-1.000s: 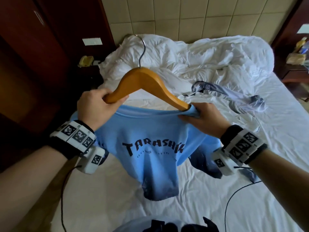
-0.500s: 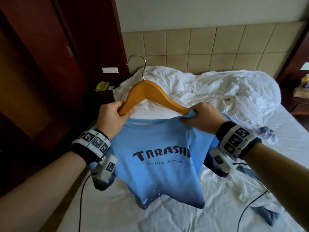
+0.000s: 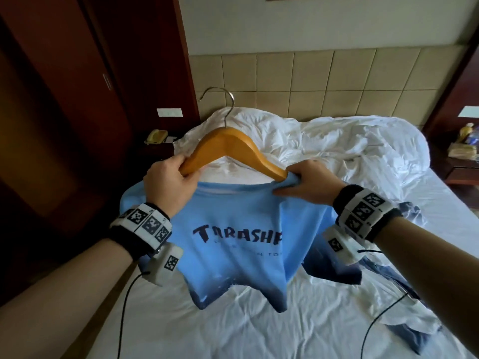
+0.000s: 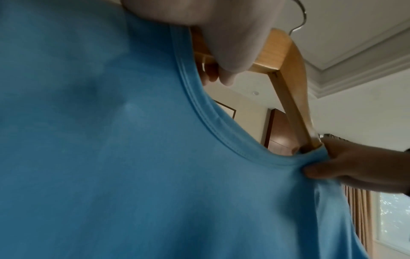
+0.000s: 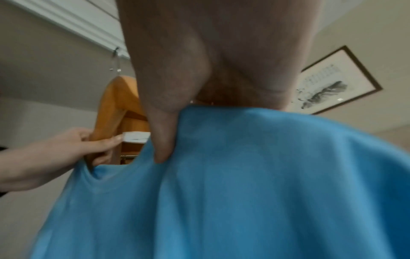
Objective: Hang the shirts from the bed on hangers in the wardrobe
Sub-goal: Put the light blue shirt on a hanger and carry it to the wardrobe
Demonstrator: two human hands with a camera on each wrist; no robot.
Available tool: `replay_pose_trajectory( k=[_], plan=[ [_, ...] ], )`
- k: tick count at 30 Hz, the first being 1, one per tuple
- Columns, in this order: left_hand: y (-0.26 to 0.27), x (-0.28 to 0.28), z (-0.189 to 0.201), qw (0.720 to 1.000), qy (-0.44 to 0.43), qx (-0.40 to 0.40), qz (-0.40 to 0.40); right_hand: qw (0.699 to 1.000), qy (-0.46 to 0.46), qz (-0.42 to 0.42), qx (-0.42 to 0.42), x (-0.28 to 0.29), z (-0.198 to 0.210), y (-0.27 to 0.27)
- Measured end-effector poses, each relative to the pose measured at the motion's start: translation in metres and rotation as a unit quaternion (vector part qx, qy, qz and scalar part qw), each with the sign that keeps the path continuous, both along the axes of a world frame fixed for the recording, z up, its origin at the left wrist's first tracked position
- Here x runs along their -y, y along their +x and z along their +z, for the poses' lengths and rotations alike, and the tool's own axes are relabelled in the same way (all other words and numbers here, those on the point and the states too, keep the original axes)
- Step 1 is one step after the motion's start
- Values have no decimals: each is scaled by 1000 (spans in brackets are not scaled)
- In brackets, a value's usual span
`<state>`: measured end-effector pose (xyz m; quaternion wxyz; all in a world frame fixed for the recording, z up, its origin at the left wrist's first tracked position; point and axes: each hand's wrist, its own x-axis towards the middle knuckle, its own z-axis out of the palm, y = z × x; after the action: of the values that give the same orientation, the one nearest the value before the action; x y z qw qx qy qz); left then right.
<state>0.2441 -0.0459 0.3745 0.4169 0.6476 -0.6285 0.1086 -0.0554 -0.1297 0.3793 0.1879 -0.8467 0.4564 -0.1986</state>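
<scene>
Above the bed [image 3: 259,332], the left hand [image 3: 168,185] grips the hanger [image 3: 228,143] and the right hand [image 3: 308,181] fingers [image 4: 319,170] pinch the blue shirt [image 3: 238,229] collar, so a loose pinch might drop it.

Black wristbands [image 3: 141,230] with checkered markers

Bed [image 3: 298,330], white fitted sheet: crumpled white duvet [image 3: 337,141] lying bunched along the head edge; second blue garment [image 3: 404,288] lying rumpled near the right edge; black cables trailing across the sheet.

Hotel bedroom: bed [image 3: 259,320], padded headboard [image 3: 324,81].
</scene>
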Motion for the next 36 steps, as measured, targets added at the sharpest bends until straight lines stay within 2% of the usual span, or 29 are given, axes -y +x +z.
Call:
replay_pose_trajectory(
  k=[5, 9, 13, 18, 23, 27, 29, 33, 36],
  plan=[
    [11, -5, 6, 1000, 1, -2, -14, 997, 51, -14, 49, -4, -18, -20],
    [29, -4, 11, 1000, -15, -11, -22, 994, 88, -67, 24, -3, -38, -39],
    [50, -4, 17, 1000, -5, -23, -14, 982, 147, -115, 18, -7, -77, -51],
    [86, 14, 15, 996, -7, -79, 29, 967, 196, -147, -69, -18, -124, -56],
    [85, 18, 12, 996, 1, -84, 30, 961, 221, -160, -48, -16, -144, -61],
    [80, 11, 17, 998, 27, -58, 2, 951, 240, -137, -142, -16, -176, -66],
    [72, 4, 19, 999, 25, -33, -9, 959, 229, -127, -111, -17, -161, -63],
    [60, 4, 16, 999, 24, -41, -23, 977, 150, -105, 106, -22, -92, -43],
    [58, 6, 12, 998, 30, -53, -22, 983, 70, -54, 160, -26, -31, -19]
  ],
)
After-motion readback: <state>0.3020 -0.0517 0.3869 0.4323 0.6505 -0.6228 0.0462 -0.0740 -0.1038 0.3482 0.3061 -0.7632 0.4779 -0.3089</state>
